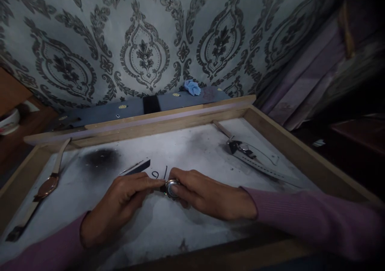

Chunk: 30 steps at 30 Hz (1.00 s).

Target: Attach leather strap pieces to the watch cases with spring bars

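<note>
A round silver watch [172, 188] is held at the centre of a wooden-rimmed tray, face or back turned up. My right hand [200, 192] grips it from the right, thumb on its surface and fingers behind. My left hand [123, 196] is closed at the watch's left side, its forefinger stretched to the edge, on or beside a short dark strap piece. Behind my left hand lies a dark flat bar with a thin metal tool [136, 167]. Small black curved marks or strips [155, 174] show beyond the fingers.
A watch with a brown face [47, 186] lies at the tray's left. Another watch [245, 147] and a long pale strap [264, 168] lie at the right. The tray [171, 117] stands before a patterned wall. Beyond its rim is a blue crumpled cloth [192, 87].
</note>
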Tool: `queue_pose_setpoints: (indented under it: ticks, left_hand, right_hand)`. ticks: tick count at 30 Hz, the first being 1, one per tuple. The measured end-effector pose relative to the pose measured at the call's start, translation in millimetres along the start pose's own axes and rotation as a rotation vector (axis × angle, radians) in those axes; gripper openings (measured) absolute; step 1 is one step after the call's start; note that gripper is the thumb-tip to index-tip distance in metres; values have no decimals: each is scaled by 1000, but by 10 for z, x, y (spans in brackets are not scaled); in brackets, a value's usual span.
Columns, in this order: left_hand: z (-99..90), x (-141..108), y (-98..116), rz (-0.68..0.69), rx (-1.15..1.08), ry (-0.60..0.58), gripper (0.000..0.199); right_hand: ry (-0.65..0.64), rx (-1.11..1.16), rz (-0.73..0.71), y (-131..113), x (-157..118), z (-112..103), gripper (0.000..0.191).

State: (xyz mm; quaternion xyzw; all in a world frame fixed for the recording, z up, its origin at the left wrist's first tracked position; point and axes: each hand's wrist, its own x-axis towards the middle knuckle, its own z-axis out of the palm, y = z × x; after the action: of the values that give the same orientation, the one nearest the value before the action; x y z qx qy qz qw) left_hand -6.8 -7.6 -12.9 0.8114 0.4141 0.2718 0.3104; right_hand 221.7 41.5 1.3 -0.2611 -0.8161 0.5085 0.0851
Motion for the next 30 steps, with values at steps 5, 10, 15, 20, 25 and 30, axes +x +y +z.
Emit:
queue_pose_setpoints:
  ticks: [5,10,15,20,25,30]
  left_hand:
    - [-5,14,29,-4,-9,11,40]
    - [-25,32,65,-36,4,0,34]
    - [-40,40,84,-47,24,-20,30]
    - [-50,6,59,-16,73,-30,30]
    - [-53,-17,28,20,114,-52,34]
    - [-41,-10,57,3,114,-38,32]
  right_hand:
    - [10,9,-26,0,2,5,15]
    - [7,3,-16,-8,-1,7,13]
    - [8,-40,-31,-6,-2,18,11]
    - [-3,-31,-29,-19,0,27,11]
    - [4,-59,-17,-11,-3,53,12]
    - [35,-88,14,-5,4,90,12]
